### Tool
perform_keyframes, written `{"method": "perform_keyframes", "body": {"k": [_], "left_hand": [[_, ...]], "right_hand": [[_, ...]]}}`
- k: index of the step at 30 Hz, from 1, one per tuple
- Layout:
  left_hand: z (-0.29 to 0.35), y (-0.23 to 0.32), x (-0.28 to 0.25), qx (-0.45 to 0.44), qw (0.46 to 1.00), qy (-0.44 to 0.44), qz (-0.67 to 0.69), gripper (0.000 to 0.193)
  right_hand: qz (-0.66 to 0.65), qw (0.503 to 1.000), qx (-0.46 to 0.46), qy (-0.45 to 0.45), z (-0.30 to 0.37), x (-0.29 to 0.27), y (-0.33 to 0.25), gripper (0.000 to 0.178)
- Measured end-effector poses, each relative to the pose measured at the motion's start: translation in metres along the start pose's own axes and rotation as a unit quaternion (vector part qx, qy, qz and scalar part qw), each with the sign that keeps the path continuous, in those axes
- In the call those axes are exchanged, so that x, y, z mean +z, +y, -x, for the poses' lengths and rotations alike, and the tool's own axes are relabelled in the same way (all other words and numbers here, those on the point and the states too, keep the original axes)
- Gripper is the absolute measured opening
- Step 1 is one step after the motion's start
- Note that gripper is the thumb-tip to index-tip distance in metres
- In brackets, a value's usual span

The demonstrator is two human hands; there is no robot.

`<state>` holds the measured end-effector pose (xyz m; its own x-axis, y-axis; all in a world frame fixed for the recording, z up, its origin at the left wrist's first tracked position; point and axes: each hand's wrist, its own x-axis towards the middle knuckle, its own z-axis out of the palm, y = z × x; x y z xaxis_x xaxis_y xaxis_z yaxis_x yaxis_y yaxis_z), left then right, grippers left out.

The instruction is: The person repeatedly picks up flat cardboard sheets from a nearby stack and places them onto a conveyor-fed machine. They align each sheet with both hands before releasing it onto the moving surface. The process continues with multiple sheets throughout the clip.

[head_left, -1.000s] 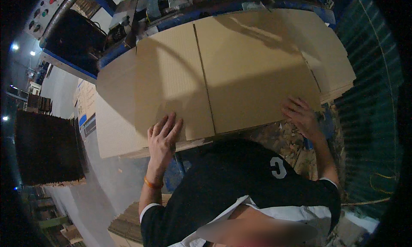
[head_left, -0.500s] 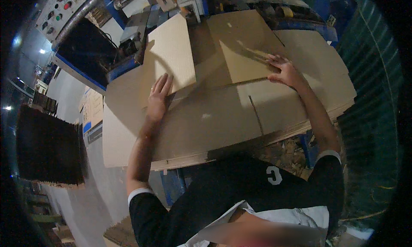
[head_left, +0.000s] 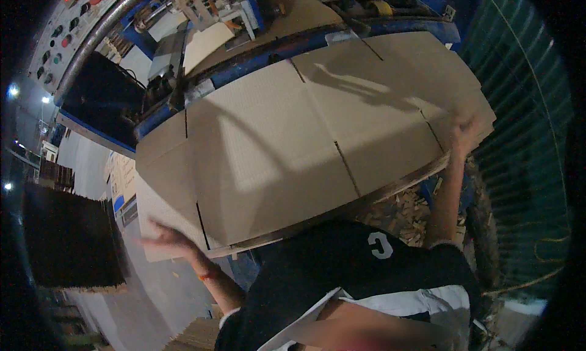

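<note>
Brown cardboard sheet (head_left: 274,143), slotted, lies flat before blue machine (head_left: 448,36). Left hand (head_left: 170,239) at left end: fingers spread, grasping nothing. Right hand (head_left: 465,134) at right end: blurred; cannot tell finger opening or hold.

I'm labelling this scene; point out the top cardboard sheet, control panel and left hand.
Top cardboard sheet (head_left: 293,146): head view, middle of its upper face.
Control panel (head_left: 65,29): head view, face among the buttons.
Left hand (head_left: 173,242): head view, middle of the blurred hand.
</note>
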<state>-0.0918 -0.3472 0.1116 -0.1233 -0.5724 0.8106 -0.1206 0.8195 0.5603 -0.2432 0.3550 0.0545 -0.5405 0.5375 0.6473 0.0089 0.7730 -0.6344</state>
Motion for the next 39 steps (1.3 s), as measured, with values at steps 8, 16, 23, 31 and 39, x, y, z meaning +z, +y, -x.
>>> {"method": "perform_keyframes", "body": {"k": [8, 16, 23, 31, 39], "left_hand": [[0.013, -0.055, -0.025, -0.314, 0.946, -0.039, -0.071, 0.060], [-0.006, -0.012, -0.042, -0.287, 0.944, 0.062, 0.151, 0.051], [-0.031, -0.059, -0.065, -0.386, 0.900, 0.037, 0.197, 0.047], [-0.039, -0.039, -0.055, -0.359, 0.835, 0.022, 0.416, 0.059], [-0.005, 0.015, -0.069, -0.254, 0.891, -0.305, 0.219, 0.028]], "right_hand": [[0.011, 0.987, 0.141, 0.077, 0.012, 0.008, 0.047, 0.054], [-0.262, 0.937, 0.090, 0.211, -0.049, -0.024, -0.041, 0.034], [-0.319, 0.933, 0.151, 0.069, -0.151, -0.039, -0.079, 0.034], [-0.209, 0.978, 0.005, 0.007, 0.012, -0.121, -0.161, 0.047], [-0.063, 0.823, -0.349, -0.443, 0.133, -0.104, -0.170, 0.034]]}}
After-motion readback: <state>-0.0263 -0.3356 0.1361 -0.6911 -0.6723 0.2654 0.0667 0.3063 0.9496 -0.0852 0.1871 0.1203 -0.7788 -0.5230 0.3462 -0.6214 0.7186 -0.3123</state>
